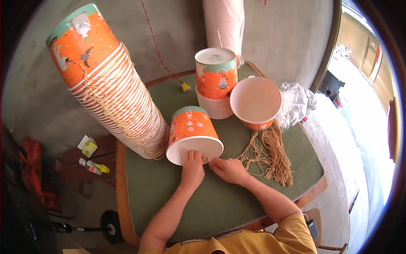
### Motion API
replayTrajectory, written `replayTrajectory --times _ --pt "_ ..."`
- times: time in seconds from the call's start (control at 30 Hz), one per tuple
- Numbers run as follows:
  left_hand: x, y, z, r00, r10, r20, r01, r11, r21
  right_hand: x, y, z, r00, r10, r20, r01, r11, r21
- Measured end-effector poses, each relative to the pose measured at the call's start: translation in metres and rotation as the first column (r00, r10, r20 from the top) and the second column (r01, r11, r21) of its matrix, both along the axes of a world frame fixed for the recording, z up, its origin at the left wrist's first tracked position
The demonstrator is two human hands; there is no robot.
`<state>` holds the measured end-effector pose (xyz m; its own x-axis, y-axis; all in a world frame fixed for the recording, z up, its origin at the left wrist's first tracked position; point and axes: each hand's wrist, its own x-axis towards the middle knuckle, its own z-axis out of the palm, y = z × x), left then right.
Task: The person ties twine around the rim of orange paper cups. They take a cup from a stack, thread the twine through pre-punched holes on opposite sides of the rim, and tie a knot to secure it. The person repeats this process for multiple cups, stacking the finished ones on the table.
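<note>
An orange paper bucket (pixel 189 127) with a green band lies on its side on the table, its white mouth toward me. My left hand (pixel 193 171) is closed over the near rim, fingers reaching inside the mouth. Beside it, my right hand (pixel 230 169) is pinched at the same rim around a small thin dark item, too small to name. A bundle of tan cords (pixel 277 156) lies right of my right hand, loose strands trailing toward it. Behind the cords, another paper bucket (pixel 256 101) rests tilted, its open mouth facing up and toward me.
A tall leaning stack of orange buckets (pixel 114 93), with cords draped along it, stands at the left. Farther back are a shorter upside-down stack (pixel 216 82), a plastic-wrapped white stack (pixel 224 25) and crumpled clear plastic (pixel 294 103). A red cord (pixel 155 42) hangs to a yellow connector.
</note>
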<state>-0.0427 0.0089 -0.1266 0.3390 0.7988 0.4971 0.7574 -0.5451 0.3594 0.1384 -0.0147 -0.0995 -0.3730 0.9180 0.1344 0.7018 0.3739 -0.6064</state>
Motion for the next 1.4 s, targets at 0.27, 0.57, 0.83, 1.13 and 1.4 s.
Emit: replayTrajectory --times 0.27,0.57,0.83,1.13,1.4 --pt "-0.007 -0.031 0.036 0.991 -0.113 -0.067 0.12 0.986 0.115 0.013 0.006 0.009 0.864 -0.048 -0.502 -0.23 0.848 -0.477" --pt "-0.021 -0.024 0.101 0.997 -0.062 0.053 0.044 0.957 0.288 0.008 -0.009 0.107 0.754 -0.044 -0.655 -0.242 0.909 -0.34" --pt "-0.019 -0.02 0.105 0.98 -0.153 0.128 0.125 0.971 0.201 0.014 0.001 0.106 0.892 0.04 -0.45 -0.096 0.99 -0.102" --pt "-0.012 -0.023 0.098 0.981 -0.173 0.086 0.155 0.97 0.189 0.007 -0.014 0.117 0.983 0.036 -0.179 0.002 0.977 0.212" --pt "-0.012 -0.023 0.1 0.981 -0.171 0.095 0.155 0.975 0.161 0.002 -0.012 0.107 0.948 0.02 -0.318 0.018 0.993 0.118"
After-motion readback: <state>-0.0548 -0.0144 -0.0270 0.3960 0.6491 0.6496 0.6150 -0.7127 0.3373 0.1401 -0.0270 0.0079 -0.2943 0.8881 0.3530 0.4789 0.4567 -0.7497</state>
